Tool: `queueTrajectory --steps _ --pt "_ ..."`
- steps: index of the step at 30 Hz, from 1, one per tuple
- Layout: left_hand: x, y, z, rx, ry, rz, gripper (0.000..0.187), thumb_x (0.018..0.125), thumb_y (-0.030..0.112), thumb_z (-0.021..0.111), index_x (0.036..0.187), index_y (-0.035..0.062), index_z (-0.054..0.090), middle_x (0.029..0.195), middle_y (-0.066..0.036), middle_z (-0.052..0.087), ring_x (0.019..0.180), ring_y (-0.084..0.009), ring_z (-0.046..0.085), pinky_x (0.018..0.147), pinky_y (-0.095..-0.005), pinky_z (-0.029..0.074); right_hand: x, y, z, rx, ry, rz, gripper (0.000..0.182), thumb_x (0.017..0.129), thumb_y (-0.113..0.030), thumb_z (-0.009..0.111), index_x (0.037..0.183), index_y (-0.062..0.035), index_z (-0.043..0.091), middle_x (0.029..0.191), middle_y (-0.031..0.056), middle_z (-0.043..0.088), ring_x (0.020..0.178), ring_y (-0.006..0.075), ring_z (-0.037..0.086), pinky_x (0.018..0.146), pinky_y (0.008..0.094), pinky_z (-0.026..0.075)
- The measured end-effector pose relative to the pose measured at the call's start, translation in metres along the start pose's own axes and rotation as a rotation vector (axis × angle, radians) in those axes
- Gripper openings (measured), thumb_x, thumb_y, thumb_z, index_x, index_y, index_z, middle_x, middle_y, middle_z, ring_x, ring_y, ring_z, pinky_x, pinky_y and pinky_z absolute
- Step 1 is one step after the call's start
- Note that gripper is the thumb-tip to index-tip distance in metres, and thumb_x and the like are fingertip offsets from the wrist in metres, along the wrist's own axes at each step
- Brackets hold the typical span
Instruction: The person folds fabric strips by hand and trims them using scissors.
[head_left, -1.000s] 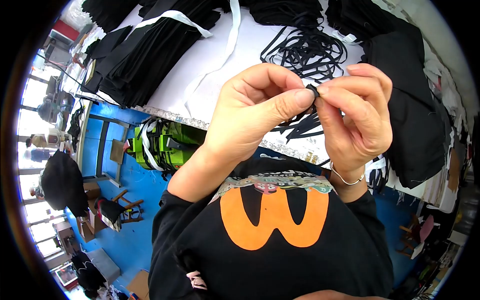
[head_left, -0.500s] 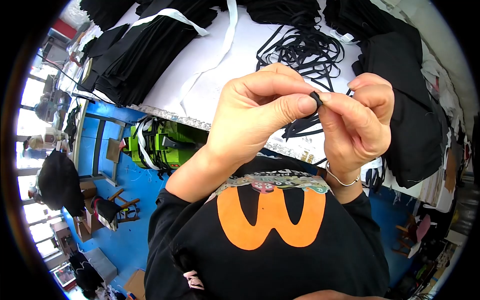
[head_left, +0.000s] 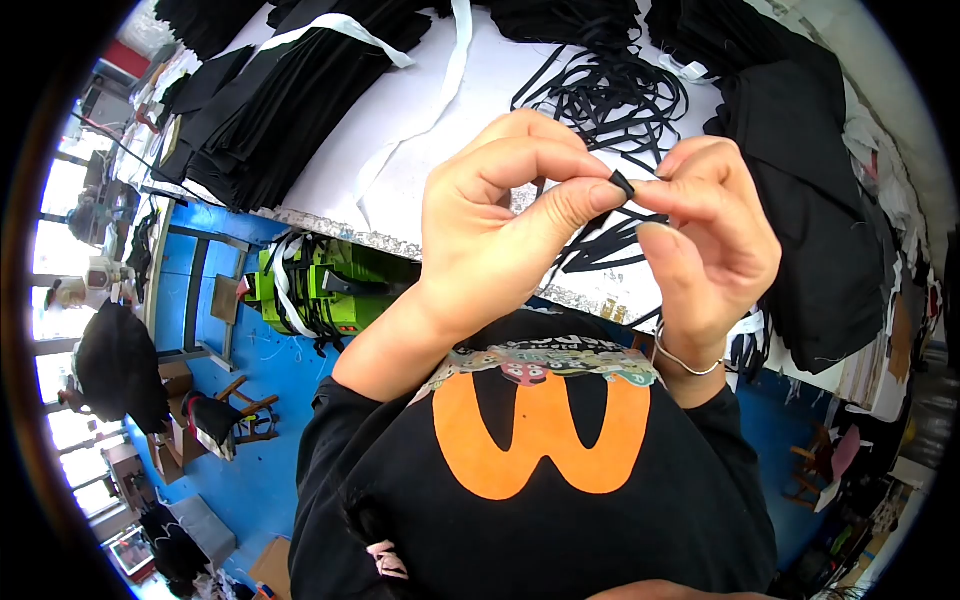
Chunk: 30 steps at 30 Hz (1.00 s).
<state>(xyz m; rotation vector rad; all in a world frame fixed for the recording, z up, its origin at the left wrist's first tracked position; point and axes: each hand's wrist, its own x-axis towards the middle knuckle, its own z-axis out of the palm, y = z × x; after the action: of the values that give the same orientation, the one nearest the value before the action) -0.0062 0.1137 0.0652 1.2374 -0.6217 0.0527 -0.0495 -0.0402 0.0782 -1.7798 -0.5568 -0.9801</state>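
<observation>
My left hand [head_left: 505, 205] is closed in a pinch, thumb and forefinger gripping the end of a narrow black fabric strip [head_left: 622, 184] that looks folded over. Against the strip's right edge rests the forefinger of my right hand [head_left: 712, 225]. Its thumb is spread away below, so that hand is not gripping the strip. Both hands are raised above the table's front edge. Behind them a loose tangle of black strips [head_left: 610, 95] lies on the white tabletop [head_left: 345, 170]. The rest of the held strip is hard to tell from the strips behind.
Stacked black fabric pieces [head_left: 270, 115] lie at the table's left, with white tape [head_left: 440, 115] beside them. More black fabric [head_left: 800, 220] is piled on the right. Below the table edge is a green machine or box [head_left: 320, 285]. A wooden stool [head_left: 245, 410] stands on the blue floor.
My right thumb has come off the strip and dropped, leaving the forefinger against it. My left hand has shifted slightly up and left, still pinching, and more of the strip's end shows.
</observation>
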Motion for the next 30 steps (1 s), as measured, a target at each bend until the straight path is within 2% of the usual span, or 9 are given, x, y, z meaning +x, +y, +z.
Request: queueTrajectory --steps 6,12,14,15,17,21,24,27,30 --pt "0.001 -0.003 -0.002 0.393 -0.037 0.274 0.012 0.067 0.004 0.076 0.075 0.0057 0.067 0.075 -0.004 0.061 0.072 -0.0182 0.054 0.064 -0.0275 0.042 0.009 -0.007 -0.012 0.165 -0.107 0.368 0.007 0.068 0.003 0.073 0.074 0.0008 0.068 0.067 0.0037 0.056 0.059 0.0078 0.049 0.056 0.0211 0.036" --pt "0.011 -0.013 -0.004 0.434 -0.177 0.375 0.018 0.076 0.016 0.073 0.088 0.0056 0.065 0.083 -0.006 0.062 0.076 -0.0219 0.056 0.067 -0.0302 0.044 0.012 -0.008 -0.016 0.036 -0.198 0.206 0.006 0.074 0.008 0.066 0.075 0.0058 0.06 0.072 0.0054 0.052 0.072 0.0142 0.048 0.063 0.0236 0.036" --pt "0.01 -0.021 0.002 0.308 -0.3 0.31 0.031 0.089 0.028 0.061 0.107 0.004 0.058 0.094 -0.01 0.061 0.082 -0.0266 0.058 0.073 -0.0335 0.046 0.015 -0.005 -0.014 0.06 -0.166 0.221 0.006 0.075 0.008 0.066 0.075 0.0061 0.06 0.072 0.0051 0.051 0.071 0.0135 0.047 0.063 0.0227 0.035" --pt "0.005 -0.013 0.003 0.169 -0.371 -0.002 0.03 0.093 0.028 0.054 0.109 0.0022 0.056 0.089 -0.008 0.062 0.08 -0.0222 0.058 0.073 -0.0311 0.046 0.018 -0.004 -0.013 0.087 -0.135 0.231 0.007 0.076 0.009 0.065 0.075 0.0064 0.059 0.072 0.0048 0.051 0.071 0.0128 0.047 0.062 0.0218 0.035" --pt "-0.003 -0.038 0.003 -0.08 -0.441 -0.167 0.028 0.096 0.026 0.048 0.106 0.0012 0.057 0.082 -0.006 0.061 0.077 -0.0159 0.057 0.072 -0.0285 0.045 0.025 -0.002 -0.015 0.158 -0.073 0.307 0.006 0.078 0.008 0.065 0.076 0.0068 0.059 0.073 0.0025 0.052 0.07 0.0093 0.046 0.061 0.02 0.034" --pt "-0.018 -0.069 -0.014 0.046 -0.568 -0.375 0.033 0.1 0.03 0.043 0.105 -0.0006 0.056 0.081 -0.002 0.054 0.076 -0.0096 0.051 0.074 -0.0245 0.043 0.042 0.013 -0.027 0.009 0.169 0.353 0.004 0.082 -0.001 0.066 0.083 0.0029 0.066 0.082 0.0018 0.063 0.075 0.0053 0.056 0.07 0.0156 0.041" --pt "-0.035 -0.099 -0.031 0.074 -0.639 -0.481 0.031 0.099 0.027 0.043 0.105 -0.001 0.056 0.078 -0.001 0.053 0.075 -0.0096 0.051 0.074 -0.0251 0.043 0.064 0.011 -0.03 0.067 0.181 0.378 0.011 0.082 -0.002 0.068 0.073 -0.002 0.063 0.063 -0.0042 0.058 0.052 -0.0002 0.045 0.047 0.0142 0.032" --pt "-0.048 -0.123 -0.047 -0.012 -0.692 -0.588 0.03 0.098 0.025 0.046 0.107 -0.0012 0.056 0.08 -0.002 0.056 0.077 -0.0105 0.052 0.076 -0.0262 0.043 0.074 0.01 -0.033 0.055 0.158 0.411 0.01 0.082 -0.002 0.068 0.073 -0.0015 0.063 0.062 -0.0042 0.057 0.05 -0.0008 0.043 0.044 0.0143 0.03" --pt "-0.033 -0.115 -0.05 0.109 -0.697 -0.351 0.042 0.097 0.032 0.048 0.121 -0.0015 0.052 0.106 -0.012 0.06 0.103 -0.0166 0.055 0.09 -0.0311 0.042 0.076 0.007 -0.026 0.002 0.02 0.427 0.01 0.082 -0.001 0.067 0.073 -0.0013 0.063 0.062 -0.0042 0.057 0.051 -0.001 0.043 0.044 0.0144 0.029"
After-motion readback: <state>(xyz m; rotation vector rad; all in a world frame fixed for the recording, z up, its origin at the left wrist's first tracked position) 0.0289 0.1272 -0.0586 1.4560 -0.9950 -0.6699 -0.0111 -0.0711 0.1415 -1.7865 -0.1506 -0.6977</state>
